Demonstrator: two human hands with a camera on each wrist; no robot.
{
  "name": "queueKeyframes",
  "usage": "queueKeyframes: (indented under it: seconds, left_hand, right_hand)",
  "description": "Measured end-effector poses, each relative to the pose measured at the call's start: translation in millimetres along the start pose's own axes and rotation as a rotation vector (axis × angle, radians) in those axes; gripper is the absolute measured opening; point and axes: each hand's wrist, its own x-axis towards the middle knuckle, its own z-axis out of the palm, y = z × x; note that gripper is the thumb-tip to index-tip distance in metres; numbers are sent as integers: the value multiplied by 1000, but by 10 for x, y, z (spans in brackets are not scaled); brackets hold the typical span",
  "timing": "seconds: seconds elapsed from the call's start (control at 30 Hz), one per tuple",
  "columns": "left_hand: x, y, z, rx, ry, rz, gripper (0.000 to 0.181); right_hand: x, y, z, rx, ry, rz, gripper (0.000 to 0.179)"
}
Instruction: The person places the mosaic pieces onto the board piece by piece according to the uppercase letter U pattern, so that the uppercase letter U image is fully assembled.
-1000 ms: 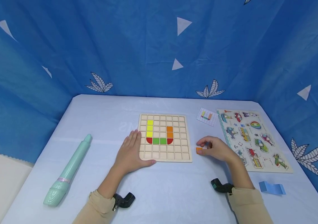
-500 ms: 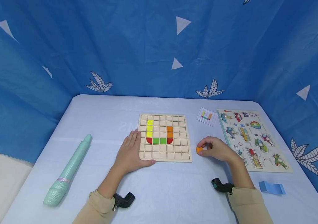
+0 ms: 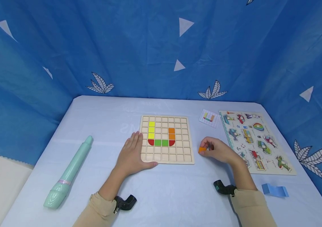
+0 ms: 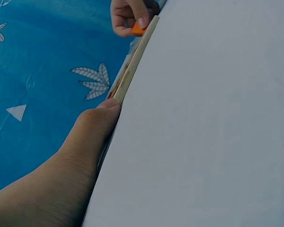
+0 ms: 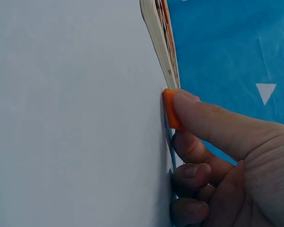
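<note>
A wooden grid board (image 3: 180, 154) lies mid-table, with yellow, red, green and orange pieces set in a U shape. My left hand (image 3: 130, 154) rests flat along its left side, fingers straight, thumb on the near edge; the left wrist view shows that thumb (image 4: 111, 103) at the board's side. Just right of the board, my right hand (image 3: 217, 149) pinches a small orange block (image 3: 201, 149) between thumb and fingers. In the right wrist view the orange block (image 5: 170, 109) sits under the thumb, while the other fingers curl below it.
A small pattern card (image 3: 209, 118) with a similar U lies behind the right hand. A picture puzzle board (image 3: 255, 143) is at the right, with a folded blue strip (image 3: 275, 190) nearer. A mint toy microphone (image 3: 70, 171) lies at the left. Blue curtains (image 3: 149, 47) enclose the table.
The orange block has turned and shifted slightly in the right hand's fingers, which have moved up a little. The left hand and the board have stayed in place.
</note>
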Motion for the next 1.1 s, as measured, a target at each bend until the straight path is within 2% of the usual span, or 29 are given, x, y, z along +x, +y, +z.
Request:
queueKeyframes:
  seconds: [0.27,0.63,1.1]
  left_hand:
    - [11,-15,9,3,3,2,133]
    - [4,-3,2,-6,4,3,132]
    - [1,-18,10,-3,17,7,134]
  right_hand:
    - [134,-48,-35,24,25,-32,17]
    - [425,-157,-91,44,100,-28,16]
    - [721,-402,-10,53,119,-39,16]
